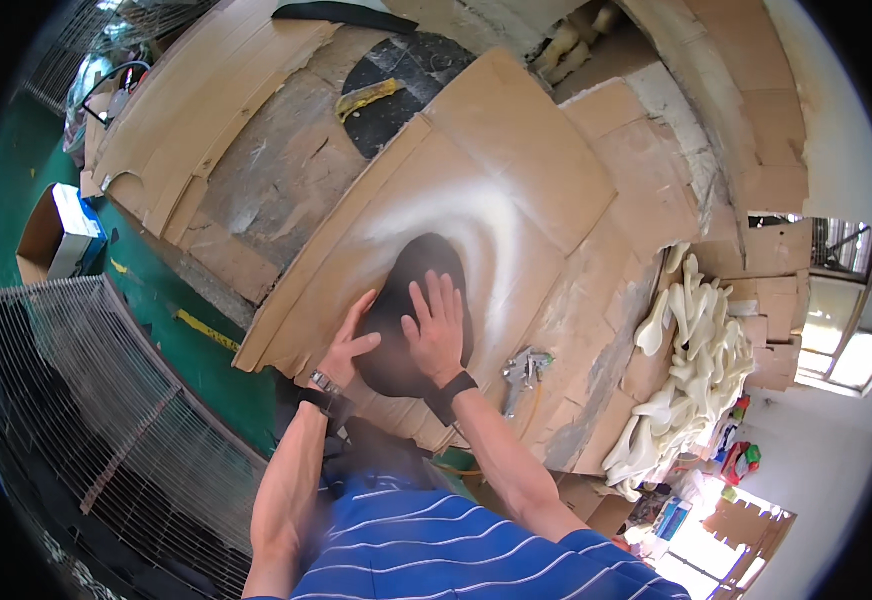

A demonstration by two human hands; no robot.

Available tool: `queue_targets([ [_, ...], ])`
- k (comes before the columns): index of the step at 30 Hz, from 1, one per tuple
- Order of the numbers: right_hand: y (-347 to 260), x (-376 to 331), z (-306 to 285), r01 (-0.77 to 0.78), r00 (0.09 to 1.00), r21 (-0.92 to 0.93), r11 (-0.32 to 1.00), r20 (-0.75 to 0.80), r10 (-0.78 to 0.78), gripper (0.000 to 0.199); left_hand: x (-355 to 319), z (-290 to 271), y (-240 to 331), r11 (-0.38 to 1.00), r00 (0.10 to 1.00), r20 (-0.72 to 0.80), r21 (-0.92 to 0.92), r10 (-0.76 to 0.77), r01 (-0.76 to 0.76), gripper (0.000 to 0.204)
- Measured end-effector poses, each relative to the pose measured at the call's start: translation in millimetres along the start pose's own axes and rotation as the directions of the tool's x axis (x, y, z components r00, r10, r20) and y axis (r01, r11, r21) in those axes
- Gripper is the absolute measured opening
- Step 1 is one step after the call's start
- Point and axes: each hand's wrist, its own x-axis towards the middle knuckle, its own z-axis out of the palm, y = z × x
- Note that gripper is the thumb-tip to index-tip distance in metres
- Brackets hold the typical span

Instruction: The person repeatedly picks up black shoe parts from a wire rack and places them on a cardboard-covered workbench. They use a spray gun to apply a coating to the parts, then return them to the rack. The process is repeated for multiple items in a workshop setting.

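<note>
Two-handed, working at a desk overlaid with white-misted cardboard, between green floor on the left and a pale wall on the right. Laying the right hand, fingers extended, over a black rounded piece on the cardboard, partly hiding it; holding the left hand, thumb apart, at its left edge. Working beside a spray gun, with cream pieces heaped farther right, a wire rack lower left.

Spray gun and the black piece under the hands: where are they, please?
Spray gun point(524, 370): head view, on its metal body.
Black piece point(394, 316): head view, bare middle of its surface.
</note>
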Motion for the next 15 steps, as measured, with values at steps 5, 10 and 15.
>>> queue_targets([
  [5, 5, 12, -10, 0.036, 0.999, 0.075, 0.996, -0.015, -0.035, 0.053, 5, 5, -17, 0.877, 0.980, -0.015, 0.448, 0.197, -0.170, 0.082],
  [10, 20, 50, -8, -0.185, 0.933, 0.185, 0.965, -0.277, 0.232, 0.055, -1, 41, -14, 0.629, 0.942, -0.029, 0.751, 0.333, -0.200, 0.082],
  [15, 8, 82, 0, -0.400, 0.904, 0.144, 0.905, -0.102, 0.415, 0.076, -6, 64, -25, 0.511, 0.941, -0.052, 0.849, 0.334, -0.134, 0.086],
])
